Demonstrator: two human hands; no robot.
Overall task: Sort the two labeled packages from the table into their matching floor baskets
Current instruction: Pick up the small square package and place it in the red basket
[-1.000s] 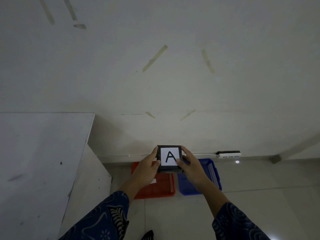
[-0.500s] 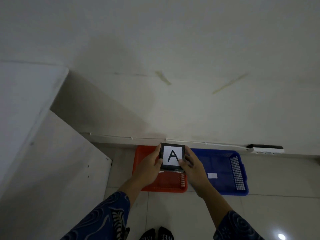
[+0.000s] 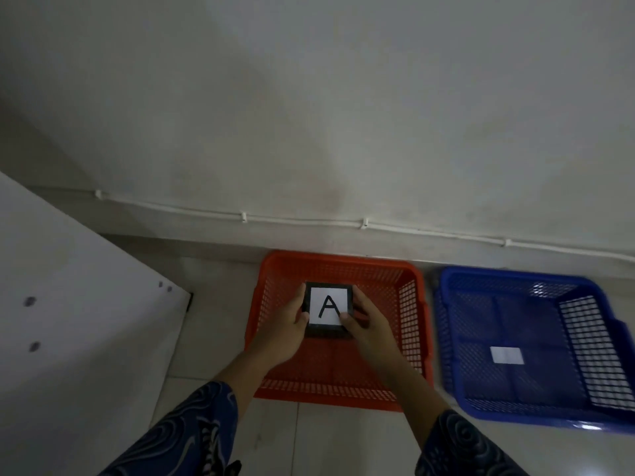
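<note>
A small black package [image 3: 328,309] with a white label marked "A" is held between both hands over the inside of the red floor basket [image 3: 410,324]. My left hand [image 3: 283,329] grips its left side and my right hand [image 3: 366,329] grips its right side. To the right stands the blue floor basket [image 3: 450,338], with a small white label [image 3: 507,355] on its bottom. Whether the package touches the red basket's bottom is unclear. The second package is out of view.
A white table side panel [image 3: 68,321] rises at the left. Both baskets sit on the tiled floor [image 3: 326,441] against a white wall [image 3: 343,115] with a thin cable run [image 3: 309,219] along its base.
The view has tilted down and closer to the floor. Both hands have lowered the "A" package from above the gap between the baskets down into the red basket.
</note>
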